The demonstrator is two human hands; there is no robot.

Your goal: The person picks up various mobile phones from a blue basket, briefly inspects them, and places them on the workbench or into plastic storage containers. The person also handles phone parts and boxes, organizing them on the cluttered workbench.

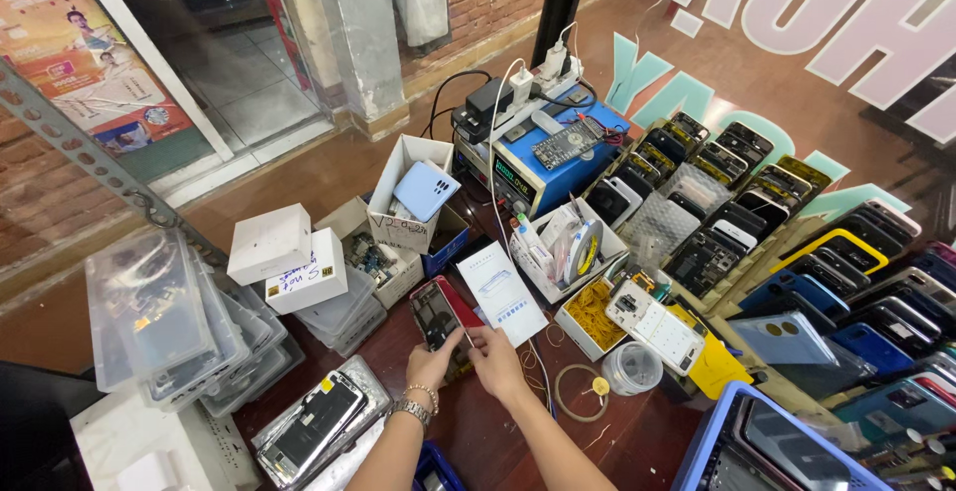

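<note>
Both my hands meet over a dark red-brown workbench (637, 441). My left hand (432, 364), with a metal watch and a bead bracelet on its wrist, grips the lower edge of a phone (436, 314) with a red frame and a dark, reflective face. My right hand (495, 360) touches the phone's lower right corner with its fingertips. A white leaflet (501, 292) with blue print lies just right of the phone, partly under its red edge.
White boxes (284, 257) and stacked clear plastic cases (164, 317) stand to the left. A blue power supply (543, 167), a parts tray (568, 252), a tape roll (631, 367) and rows of phone housings (757, 202) fill the right. A blue crate (737, 451) sits at bottom right.
</note>
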